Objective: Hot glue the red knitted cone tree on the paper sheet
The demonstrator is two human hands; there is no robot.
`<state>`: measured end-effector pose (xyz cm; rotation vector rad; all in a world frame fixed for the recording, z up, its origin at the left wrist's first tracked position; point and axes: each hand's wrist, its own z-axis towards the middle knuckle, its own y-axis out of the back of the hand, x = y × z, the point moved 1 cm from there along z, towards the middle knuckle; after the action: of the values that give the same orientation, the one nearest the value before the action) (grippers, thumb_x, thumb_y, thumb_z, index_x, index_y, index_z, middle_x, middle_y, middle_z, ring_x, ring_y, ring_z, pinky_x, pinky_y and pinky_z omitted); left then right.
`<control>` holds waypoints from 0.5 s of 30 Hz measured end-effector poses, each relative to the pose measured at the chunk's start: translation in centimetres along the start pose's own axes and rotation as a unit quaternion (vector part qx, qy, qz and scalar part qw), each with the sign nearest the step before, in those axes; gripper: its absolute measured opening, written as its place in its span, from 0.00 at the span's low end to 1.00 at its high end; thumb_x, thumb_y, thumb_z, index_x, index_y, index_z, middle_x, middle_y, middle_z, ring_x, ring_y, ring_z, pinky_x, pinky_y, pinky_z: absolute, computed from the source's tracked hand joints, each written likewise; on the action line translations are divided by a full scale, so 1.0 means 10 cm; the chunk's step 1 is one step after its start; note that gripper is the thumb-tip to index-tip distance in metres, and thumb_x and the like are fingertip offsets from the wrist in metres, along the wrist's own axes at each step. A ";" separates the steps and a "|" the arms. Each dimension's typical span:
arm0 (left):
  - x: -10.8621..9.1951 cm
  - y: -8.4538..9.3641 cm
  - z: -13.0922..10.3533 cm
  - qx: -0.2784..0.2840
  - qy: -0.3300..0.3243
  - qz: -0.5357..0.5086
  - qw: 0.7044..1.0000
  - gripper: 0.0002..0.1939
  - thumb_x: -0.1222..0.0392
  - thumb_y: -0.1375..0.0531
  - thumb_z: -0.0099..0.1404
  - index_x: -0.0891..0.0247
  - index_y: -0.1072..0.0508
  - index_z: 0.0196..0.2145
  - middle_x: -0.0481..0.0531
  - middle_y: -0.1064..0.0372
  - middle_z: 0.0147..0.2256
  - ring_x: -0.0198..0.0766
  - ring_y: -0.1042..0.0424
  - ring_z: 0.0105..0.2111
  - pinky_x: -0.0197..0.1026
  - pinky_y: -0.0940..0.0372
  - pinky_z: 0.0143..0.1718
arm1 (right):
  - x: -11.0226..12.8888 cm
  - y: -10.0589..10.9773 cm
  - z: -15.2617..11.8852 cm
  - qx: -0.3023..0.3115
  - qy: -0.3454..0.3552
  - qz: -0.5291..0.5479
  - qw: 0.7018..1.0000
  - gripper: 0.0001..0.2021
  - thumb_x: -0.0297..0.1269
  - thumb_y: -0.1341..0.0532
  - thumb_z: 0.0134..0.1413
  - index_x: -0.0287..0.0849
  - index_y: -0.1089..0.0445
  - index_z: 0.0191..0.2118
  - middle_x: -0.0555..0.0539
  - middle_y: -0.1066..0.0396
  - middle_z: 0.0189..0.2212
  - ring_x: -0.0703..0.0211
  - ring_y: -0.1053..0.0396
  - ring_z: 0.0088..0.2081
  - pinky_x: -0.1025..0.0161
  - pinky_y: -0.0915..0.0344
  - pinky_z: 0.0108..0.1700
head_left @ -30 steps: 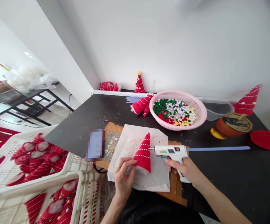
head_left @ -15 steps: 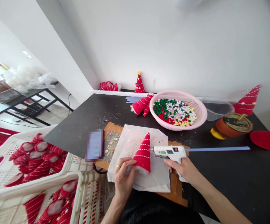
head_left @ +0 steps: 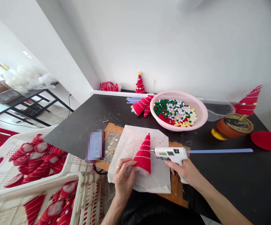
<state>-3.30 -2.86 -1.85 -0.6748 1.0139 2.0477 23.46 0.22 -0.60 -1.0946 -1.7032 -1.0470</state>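
My left hand (head_left: 124, 175) pinches the lower left edge of a red stuffed felt cone (head_left: 143, 157) wound with white twisted cord. White stuffing shows at its base. The cone lies on a white paper sheet (head_left: 157, 182), its tip pointing away from me. In my right hand (head_left: 184, 170) is a white hot glue gun (head_left: 170, 152), fingers wrapped round the handle. Its nozzle is at the cone's right edge; whether it touches I cannot tell. A long bluish glue stick (head_left: 222, 151) sticks out of the gun's back. Cardboard (head_left: 177, 190) lies beneath the paper.
A pink basket (head_left: 203, 114) of coloured pompoms stands behind the paper. Several red cones, such as a decorated one (head_left: 140, 84), sit near the wall. A phone (head_left: 95, 146) lies left, a brown round container (head_left: 229, 128) right. White crates (head_left: 79, 184) of red cones stand lower left.
Almost nothing differs. The glue gun and the glue stick's far end have shifted very slightly; my left hand keeps its hold on the cone.
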 end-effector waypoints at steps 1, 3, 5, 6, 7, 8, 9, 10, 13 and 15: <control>0.00 0.00 0.00 0.000 0.000 0.000 1.000 0.09 0.69 0.41 0.67 0.58 0.22 0.38 0.50 0.26 0.36 0.38 0.24 0.37 0.39 0.28 0.40 | 0.00 0.00 0.00 0.001 -0.002 0.004 1.000 0.17 0.52 0.35 0.59 0.42 0.28 0.36 0.51 0.31 0.22 0.56 0.32 0.27 0.60 0.36 0.32; 0.01 0.00 -0.01 0.001 -0.001 -0.003 1.000 0.09 0.69 0.40 0.67 0.58 0.22 0.38 0.50 0.26 0.36 0.38 0.24 0.37 0.40 0.28 0.40 | 0.01 0.00 -0.01 0.004 -0.006 0.019 1.000 0.17 0.52 0.34 0.57 0.42 0.28 0.36 0.52 0.31 0.21 0.56 0.33 0.26 0.60 0.35 0.32; 0.02 0.00 0.00 -0.001 0.001 -0.004 1.000 0.09 0.69 0.40 0.67 0.58 0.22 0.38 0.50 0.26 0.37 0.39 0.24 0.37 0.40 0.28 0.40 | 0.06 0.00 -0.04 0.005 -0.011 0.038 0.999 0.17 0.52 0.33 0.55 0.41 0.27 0.36 0.52 0.32 0.20 0.57 0.34 0.25 0.60 0.36 0.31; 0.01 0.00 0.01 -0.001 0.004 -0.003 1.000 0.09 0.69 0.40 0.67 0.58 0.22 0.38 0.50 0.26 0.37 0.39 0.24 0.37 0.40 0.28 0.40 | 0.09 0.00 -0.06 0.007 -0.019 0.046 0.999 0.17 0.52 0.32 0.54 0.41 0.27 0.36 0.52 0.32 0.19 0.57 0.34 0.24 0.60 0.37 0.30; 0.01 -0.01 0.02 -0.001 0.005 -0.003 1.000 0.09 0.70 0.40 0.67 0.58 0.22 0.38 0.50 0.26 0.37 0.39 0.24 0.37 0.40 0.28 0.40 | 0.12 0.01 -0.08 0.012 -0.033 0.053 0.998 0.18 0.53 0.32 0.54 0.41 0.26 0.35 0.52 0.32 0.18 0.58 0.35 0.23 0.61 0.38 0.29; -0.01 -0.01 0.02 0.000 0.006 -0.004 1.000 0.09 0.70 0.41 0.67 0.58 0.22 0.38 0.50 0.26 0.37 0.39 0.24 0.37 0.40 0.28 0.40 | 0.15 0.03 -0.10 0.019 -0.047 0.060 0.997 0.19 0.54 0.32 0.54 0.41 0.26 0.33 0.51 0.32 0.18 0.58 0.36 0.23 0.61 0.40 0.28; -0.03 -0.01 0.03 0.003 0.006 -0.006 1.000 0.10 0.70 0.41 0.67 0.58 0.22 0.38 0.50 0.26 0.37 0.39 0.24 0.37 0.41 0.28 0.40 | 0.17 0.04 -0.13 0.027 -0.058 0.070 0.995 0.20 0.55 0.33 0.55 0.41 0.26 0.30 0.50 0.32 0.18 0.59 0.37 0.22 0.61 0.42 0.27; -0.05 -0.01 0.03 0.007 0.006 -0.009 1.000 0.10 0.70 0.41 0.67 0.58 0.22 0.39 0.51 0.26 0.38 0.40 0.24 0.37 0.41 0.28 0.40 | 0.17 0.07 -0.15 0.038 -0.064 0.082 0.994 0.21 0.56 0.34 0.56 0.41 0.27 0.27 0.48 0.31 0.18 0.59 0.37 0.23 0.61 0.42 0.26; -0.10 0.04 0.00 0.009 0.013 -0.014 1.000 0.10 0.67 0.40 0.68 0.58 0.25 0.45 0.54 0.26 0.41 0.42 0.24 0.41 0.45 0.27 0.44 | 0.10 0.16 -0.19 0.043 -0.034 0.087 0.995 0.25 0.58 0.37 0.59 0.43 0.31 0.22 0.45 0.30 0.20 0.54 0.34 0.24 0.57 0.38 0.27; -0.06 0.15 -0.02 -0.004 0.011 -0.010 1.000 0.13 0.64 0.40 0.69 0.58 0.28 0.50 0.55 0.26 0.44 0.44 0.24 0.45 0.47 0.28 0.47 | 0.00 0.26 -0.17 -0.004 0.004 0.025 1.000 0.25 0.58 0.38 0.61 0.45 0.31 0.20 0.42 0.31 0.20 0.49 0.31 0.24 0.53 0.35 0.25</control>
<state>-4.11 -3.87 -0.90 -0.7093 1.0077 2.0333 26.21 -0.66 0.40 -1.1310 -1.6594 -1.0251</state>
